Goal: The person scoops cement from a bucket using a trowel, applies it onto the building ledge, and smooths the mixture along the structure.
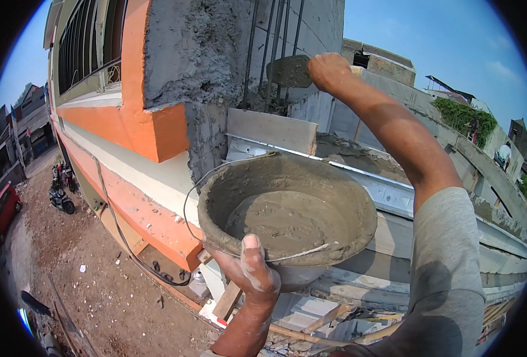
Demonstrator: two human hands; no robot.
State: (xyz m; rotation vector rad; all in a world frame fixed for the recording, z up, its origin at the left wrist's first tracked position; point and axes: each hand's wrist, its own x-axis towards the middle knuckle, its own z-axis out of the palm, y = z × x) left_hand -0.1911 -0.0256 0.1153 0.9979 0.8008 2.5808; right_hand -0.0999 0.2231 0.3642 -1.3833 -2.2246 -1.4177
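My left hand (249,271) grips the near rim of a bucket (358,202), its thumb over the edge and the fingers underneath, mostly hidden. Wet grey mortar (281,217) fills the lower part of the bucket, and more is smeared around the inner wall. A thin wire handle (187,205) hangs at the bucket's left side. Raised at upper right, my right hand (330,70) is closed around the handle of a trowel (290,71). The trowel's blade is coated with mortar and points left, in front of upright steel bars (267,47) beside a rough column.
The rough concrete column (201,65) adjoins an orange ledge (171,131) left of the bucket. A board (269,130) stands behind the bucket near a metal channel (388,199). Far below lies dirt ground (106,297) with a parked motorcycle (61,196). A person (503,153) is at far right.
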